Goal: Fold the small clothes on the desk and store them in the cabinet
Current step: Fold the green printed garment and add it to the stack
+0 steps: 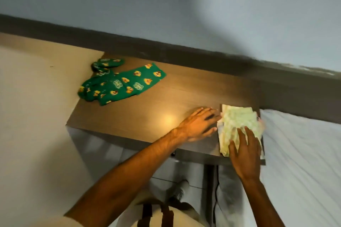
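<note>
A pale green-and-white small garment (238,121) lies folded at the right end of the brown desk (166,105). My right hand (245,151) lies flat on its near part with straight fingers. My left hand (199,125) rests on the desk with its fingertips at the garment's left edge, fingers straight; whether they touch the cloth is blurred. A green small garment with yellow cartoon prints (120,83) lies crumpled and partly spread at the desk's far left. No cabinet is in view.
A white bed (302,153) adjoins the desk's right end. A dark wall strip (184,49) runs behind the desk. Beige floor lies to the left. A lamp glare shows on the desk's middle. My foot shows below the desk.
</note>
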